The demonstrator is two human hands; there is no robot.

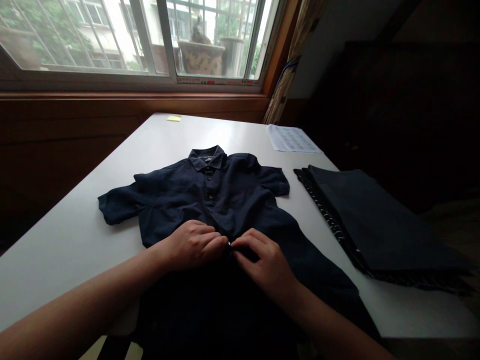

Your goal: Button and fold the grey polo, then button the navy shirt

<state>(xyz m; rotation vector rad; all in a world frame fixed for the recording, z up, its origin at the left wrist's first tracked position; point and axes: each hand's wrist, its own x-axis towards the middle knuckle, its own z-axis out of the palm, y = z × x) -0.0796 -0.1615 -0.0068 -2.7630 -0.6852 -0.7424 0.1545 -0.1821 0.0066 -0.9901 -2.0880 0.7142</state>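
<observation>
A dark navy short-sleeved shirt [240, 185] lies front side up on the white table, its collar pointing away from me. Its lower part comes over the near edge toward me. Several buttons near the collar are fastened. At the middle of the front placket, my left hand [197, 245] pinches the shirt cloth with curled fingers. Close beside it, my right hand [264, 257] pinches the placket between thumb and fingers. The fingertips nearly meet at a small shiny spot, perhaps a button, mostly hidden by the fingers.
A stack of dark folded cloth [375, 215] lies on the table's right side. Printed sheets [292, 138] rest at the far right corner, and a yellow sticky note [174, 118] near the far left corner. Beyond the white table [75, 240] stands a window [210, 40] with a curtain [288, 75].
</observation>
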